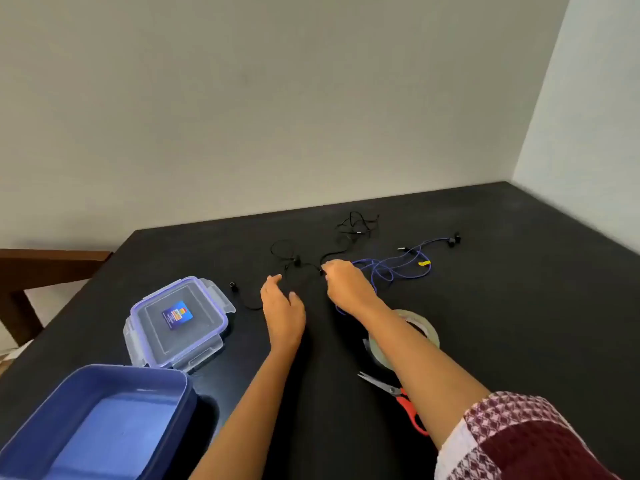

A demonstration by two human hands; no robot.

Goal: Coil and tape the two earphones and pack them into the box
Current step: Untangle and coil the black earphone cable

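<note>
A person's right grip [348, 284] is pinching the cable of the black earphone [297, 261] with curled fingers over a dark worktop [519, 306], while the left grip [282, 306] is hovering just beside it, fingers relaxed and spread, holding nothing. The black earphone is trailing away on both sides of the right grip: a loose tangle is lying beyond it, and one earbud is resting on the far side of the left grip. The blue earphone [382, 270] is sprawling uncoiled just beyond and outward of the right grip, with one loop passing under that wrist. A roll of tape [424, 325] is sitting behind the right grip, partly hidden by the forearm, and red-handled scissors [391, 388] are lying nearer the person. The blue box [104, 424] is standing open well back from the left grip, its clear lid [176, 320] lying flat between the two. A patterned sleeve [519, 441] is covering the right upper arm.
</note>
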